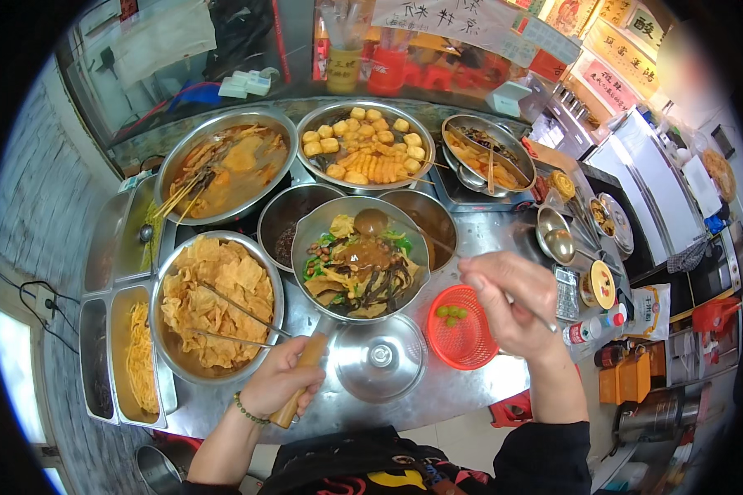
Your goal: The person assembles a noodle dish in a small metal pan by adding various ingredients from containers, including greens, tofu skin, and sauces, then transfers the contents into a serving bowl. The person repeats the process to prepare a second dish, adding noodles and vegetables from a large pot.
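My left hand (279,382) is closed around the wooden handle (304,381) of a metal saucepan (315,226), held up over the worktop. In the pan lie green leaves, peanuts, dark strips and yellowish pieces, with brown sauce (362,257) on top. My right hand (513,295) grips the long thin handle of a metal ladle. The ladle's bowl (371,221), holding brown liquid, hangs over the far part of the pan. Just behind the pan stand two deep round pots, a dark-filled one (282,235) and a brown one (437,227), partly hidden.
A bowl of fried crisps (219,293) with tongs stands left, beside a tray of yellow strips (143,359). Behind are pans of skewers in broth (239,161) and tofu puffs (363,132). A metal lid (380,355) and red basket (464,351) lie in front. Bottles (590,326) stand right.
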A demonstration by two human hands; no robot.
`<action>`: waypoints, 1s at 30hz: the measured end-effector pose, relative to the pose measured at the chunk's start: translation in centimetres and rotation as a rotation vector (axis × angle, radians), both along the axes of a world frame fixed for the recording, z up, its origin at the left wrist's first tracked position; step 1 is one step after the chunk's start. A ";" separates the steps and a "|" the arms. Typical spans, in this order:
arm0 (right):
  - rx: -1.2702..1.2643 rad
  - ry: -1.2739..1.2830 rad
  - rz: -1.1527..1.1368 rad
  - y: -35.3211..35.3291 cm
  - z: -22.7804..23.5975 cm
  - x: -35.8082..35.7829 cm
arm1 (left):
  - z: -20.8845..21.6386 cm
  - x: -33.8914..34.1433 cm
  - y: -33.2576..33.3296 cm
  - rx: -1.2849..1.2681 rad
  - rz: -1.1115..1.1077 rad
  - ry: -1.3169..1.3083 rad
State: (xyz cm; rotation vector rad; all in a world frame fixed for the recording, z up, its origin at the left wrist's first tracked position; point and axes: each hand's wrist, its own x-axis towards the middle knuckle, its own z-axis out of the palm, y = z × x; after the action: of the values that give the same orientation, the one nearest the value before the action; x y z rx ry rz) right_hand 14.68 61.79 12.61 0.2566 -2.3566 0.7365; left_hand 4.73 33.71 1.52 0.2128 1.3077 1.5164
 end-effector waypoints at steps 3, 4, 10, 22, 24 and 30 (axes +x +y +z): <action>-0.096 -0.011 -0.070 1.2 -0.7 1.0 | 0.1 0.1 -0.6 -0.011 -0.011 -0.023; -0.197 -0.005 -0.108 1.9 -0.8 1.0 | 0.2 0.2 -1.0 -0.007 0.004 -0.028; -0.674 -0.220 -0.439 7.3 -10.1 -2.8 | 0.6 0.7 -2.0 0.011 0.045 -0.022; -1.068 -0.366 -0.525 9.5 -13.6 -4.7 | 0.9 0.9 -4.8 -0.040 0.189 -0.035; -1.117 -0.382 -0.542 10.3 -12.8 -4.7 | 0.8 0.9 -5.0 -0.035 0.198 -0.041; -0.982 -0.348 -0.535 11.6 -6.5 -4.5 | 0.8 0.2 -4.6 -0.005 0.167 -0.018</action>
State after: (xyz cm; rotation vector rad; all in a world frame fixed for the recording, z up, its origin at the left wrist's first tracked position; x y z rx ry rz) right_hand 10.18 73.38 6.10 -0.9352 -1.9076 1.6013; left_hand 4.96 29.13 2.28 0.0880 1.3420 1.6513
